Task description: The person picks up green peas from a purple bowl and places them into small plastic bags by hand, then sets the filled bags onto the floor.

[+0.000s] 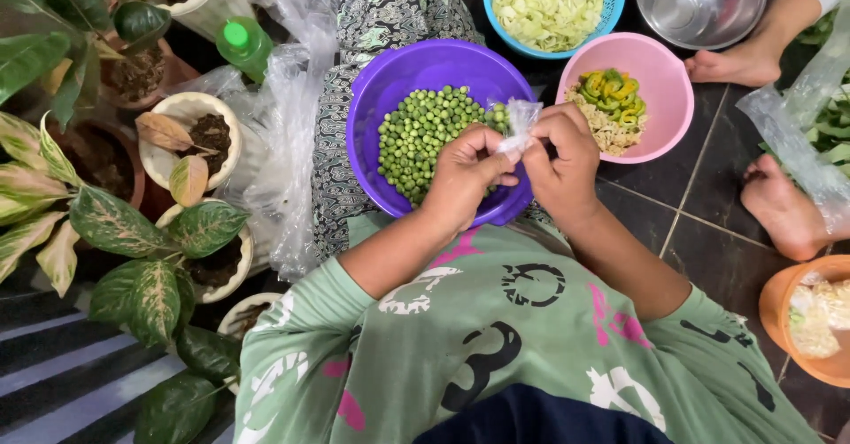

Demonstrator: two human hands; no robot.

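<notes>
A purple bowl (390, 81) full of small green round vegetables (423, 134) rests on my lap over a patterned cloth (390, 15). Above its right rim both my hands meet on a small clear plastic bag (521, 118). My left hand (467, 177) pinches the bag's lower edge. My right hand (562, 156) grips it from the right side. The bag's contents are hidden by my fingers.
A pink bowl (664, 81) holds chopped green and yellow pieces. A blue basket (611, 6) has shredded cabbage, beside a steel bowl (699, 1). Another person's bare feet (779, 205) are at right, with an orange bowl (779, 293). Potted plants (190, 134) and a plastic bag (283, 116) crowd the left.
</notes>
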